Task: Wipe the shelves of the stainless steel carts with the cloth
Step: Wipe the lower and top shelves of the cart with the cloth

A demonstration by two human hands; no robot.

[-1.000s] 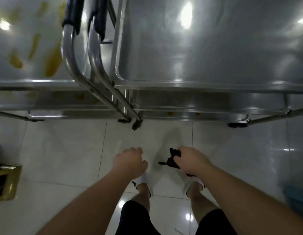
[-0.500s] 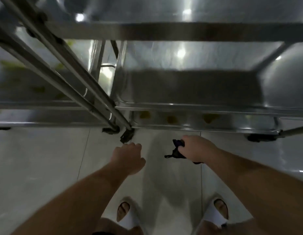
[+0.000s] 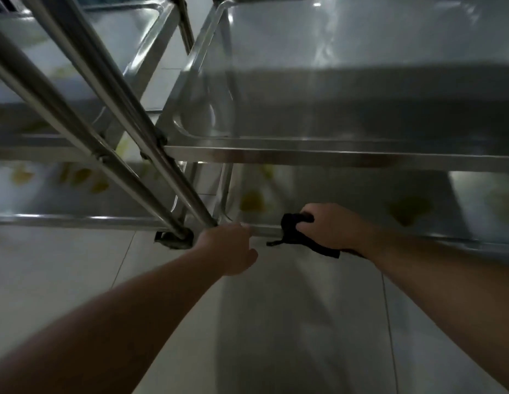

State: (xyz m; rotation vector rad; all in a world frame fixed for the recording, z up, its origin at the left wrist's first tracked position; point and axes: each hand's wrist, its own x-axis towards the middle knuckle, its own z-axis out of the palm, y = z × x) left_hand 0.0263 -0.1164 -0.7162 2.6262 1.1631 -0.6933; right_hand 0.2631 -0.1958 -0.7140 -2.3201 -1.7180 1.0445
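Steel posts (image 3: 168, 194) flank curled, empty left hand (image 3: 227, 248); right hand (image 3: 330, 226) grips black cloth (image 3: 293, 231).

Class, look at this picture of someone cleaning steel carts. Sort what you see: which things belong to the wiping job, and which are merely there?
Part of the job:
- black cloth, gripped in the right hand
- right cart's bottom shelf, with yellow stains
- left cart, also stained
- left hand at the shelf edge

Merely there:
- tiled floor
- cart wheel
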